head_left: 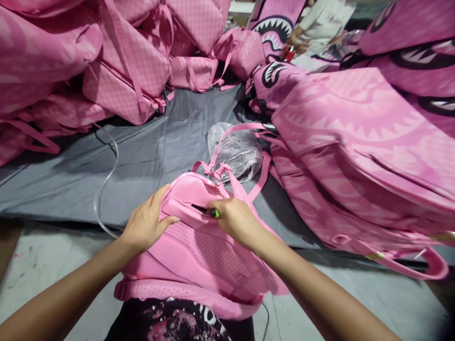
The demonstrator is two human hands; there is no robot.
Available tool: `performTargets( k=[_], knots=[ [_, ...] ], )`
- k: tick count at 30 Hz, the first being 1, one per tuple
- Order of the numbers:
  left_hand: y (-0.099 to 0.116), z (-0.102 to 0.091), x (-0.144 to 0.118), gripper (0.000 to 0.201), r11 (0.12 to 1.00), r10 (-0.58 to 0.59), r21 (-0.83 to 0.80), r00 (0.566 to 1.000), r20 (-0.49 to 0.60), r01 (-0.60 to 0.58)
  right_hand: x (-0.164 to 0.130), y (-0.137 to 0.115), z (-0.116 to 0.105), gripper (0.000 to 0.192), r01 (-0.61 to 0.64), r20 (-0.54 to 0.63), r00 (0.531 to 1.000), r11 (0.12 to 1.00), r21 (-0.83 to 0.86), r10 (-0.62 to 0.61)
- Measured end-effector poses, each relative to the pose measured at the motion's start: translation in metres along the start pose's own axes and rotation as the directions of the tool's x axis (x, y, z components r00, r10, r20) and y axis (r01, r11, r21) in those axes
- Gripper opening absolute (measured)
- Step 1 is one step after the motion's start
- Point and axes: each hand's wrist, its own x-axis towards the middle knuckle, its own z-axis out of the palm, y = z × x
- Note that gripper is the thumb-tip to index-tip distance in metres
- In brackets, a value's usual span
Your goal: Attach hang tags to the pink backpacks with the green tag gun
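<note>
Hands meet on a pink backpack [199,255] lying back panel up at the lower middle of the frame, its bottom edge drawn against the person's body so it sits braced. The left hand [145,222] is spread flat over the bag's upper left edge, fingers loosely extended and the thumb hooked onto a seam, apparently pinning the fabric taut. The right hand [236,220] is curled shut around a small tool with a green handle [214,213], its dark tip pointing left into the seam near the thumb, where the stretched fabric gives it a firm line to work along. The bag's straps [231,156] trail upward toward a crumpled clear plastic bag [236,151] on the grey sheet [142,156] at centre. Stacks of pink backpacks [117,61] fill the upper left, and shark-mouth printed backpacks [355,142] crowd the right. Another person's hand [300,46] works at the top.
</note>
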Motion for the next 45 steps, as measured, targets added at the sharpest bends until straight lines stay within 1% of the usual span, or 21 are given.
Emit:
performTargets(
  k=[2, 4, 8, 10, 12, 14, 17, 19, 22, 24, 26, 28, 30, 32, 35, 36, 38, 39, 41, 43, 45],
  knots=[
    [0.002, 0.002, 0.001, 0.074, 0.999, -0.021, 0.035, 1.0, -0.003, 0.021, 0.005, -0.005, 0.001, 0.021, 0.025, 0.005, 1.0, 0.997, -0.074, -0.025],
    [0.0, 0.006, 0.001, 0.074, 0.999, -0.013, 0.05, 1.0, -0.027, 0.014, 0.01, -0.009, 0.003, 0.016, 0.044, 0.016, 0.999, 0.991, -0.126, -0.042],
    [-0.009, 0.013, -0.001, 0.074, 0.998, 0.062, 0.024, 0.992, -0.107, -0.06, 0.018, -0.011, 0.007, 0.015, 0.048, 0.13, 0.991, 0.995, -0.088, -0.037],
    [-0.013, 0.015, -0.003, 0.074, 0.995, 0.099, 0.018, 0.985, -0.144, -0.097, 0.018, -0.01, 0.007, 0.014, 0.07, 0.159, 0.985, 0.995, -0.068, -0.058],
    [-0.016, 0.016, -0.005, 0.074, 0.992, 0.123, 0.029, 0.978, -0.169, -0.12, 0.017, -0.009, 0.006, 0.013, 0.082, 0.163, 0.984, 0.996, -0.039, -0.075],
    [-0.018, 0.017, -0.006, 0.074, 0.989, 0.148, 0.042, 0.972, -0.185, -0.142, 0.016, -0.008, 0.006, 0.013, 0.09, 0.132, 0.987, 0.996, -0.016, -0.087],
    [-0.02, 0.019, -0.006, 0.075, 0.984, 0.177, 0.05, 0.964, -0.2, -0.17, 0.019, -0.009, 0.008, 0.014, 0.163, 0.098, 0.982, 0.986, -0.03, -0.159],
    [-0.021, 0.019, -0.006, 0.074, 0.984, 0.177, 0.053, 0.963, -0.204, -0.17, 0.022, -0.009, 0.009, 0.015, 0.224, 0.12, 0.969, 0.974, -0.039, -0.218],
    [-0.021, 0.019, -0.006, 0.072, 0.986, 0.167, 0.049, 0.964, -0.205, -0.16, 0.022, -0.009, 0.005, 0.016, 0.275, 0.169, 0.95, 0.959, -0.061, -0.262],
    [-0.021, 0.02, -0.006, 0.072, 0.988, 0.156, 0.038, 0.967, -0.202, -0.151, 0.02, -0.008, -0.001, 0.015, 0.293, 0.153, 0.949, 0.95, -0.105, -0.276],
    [-0.022, 0.021, -0.005, 0.073, 0.99, 0.139, 0.026, 0.972, -0.191, -0.136, 0.019, -0.01, -0.005, 0.013, 0.302, 0.075, 0.953, 0.947, -0.112, -0.295],
    [-0.023, 0.021, -0.004, 0.073, 0.991, 0.131, 0.014, 0.975, -0.179, -0.131, 0.025, -0.017, -0.006, 0.018, 0.3, -0.029, 0.953, 0.953, -0.049, -0.301],
    [-0.025, 0.019, -0.002, 0.075, 0.99, 0.139, 0.002, 0.975, -0.176, -0.141, 0.038, -0.031, -0.006, 0.025, 0.319, -0.077, 0.946, 0.946, 0.06, -0.315],
    [-0.027, 0.014, 0.0, 0.076, 0.99, 0.138, -0.012, 0.976, -0.166, -0.142, 0.055, -0.043, -0.007, 0.022, 0.346, -0.052, 0.938, 0.929, 0.13, -0.342],
    [-0.026, 0.005, 0.003, 0.076, 0.997, 0.072, -0.015, 0.99, -0.124, -0.074, 0.069, -0.044, -0.016, 0.021, 0.411, 0.01, 0.91, 0.907, 0.095, -0.414],
    [-0.025, 0.002, 0.004, 0.076, 0.999, 0.046, -0.011, 0.993, -0.106, -0.047, 0.066, -0.039, -0.019, 0.022, 0.437, 0.031, 0.898, 0.898, 0.049, -0.438],
    [-0.023, -0.003, 0.006, 0.076, 1.0, 0.008, -0.01, 0.997, -0.074, -0.008, 0.051, -0.024, -0.024, 0.02, 0.458, 0.125, 0.885, 0.887, -0.058, -0.448],
    [-0.022, -0.004, 0.006, 0.075, 1.0, -0.005, -0.016, 0.998, -0.061, 0.004, 0.04, -0.017, -0.025, 0.02, 0.44, 0.188, 0.89, 0.891, -0.114, -0.416],
    [-0.018, -0.007, 0.006, 0.073, 0.999, -0.022, -0.035, 0.999, -0.045, 0.021, 0.018, -0.003, -0.024, 0.02, 0.36, 0.277, 0.914, 0.906, -0.223, -0.295],
    [-0.015, -0.008, 0.005, 0.069, 0.998, -0.036, -0.054, 0.999, -0.039, 0.034, 0.001, 0.005, -0.022, 0.02, 0.288, 0.284, 0.936, 0.914, -0.286, -0.206],
    [-0.015, -0.008, 0.001, 0.066, 0.996, -0.053, -0.074, 0.998, -0.033, 0.05, -0.008, 0.01, -0.024, 0.021, 0.271, 0.254, 0.946, 0.922, -0.278, -0.201]
  ],
)
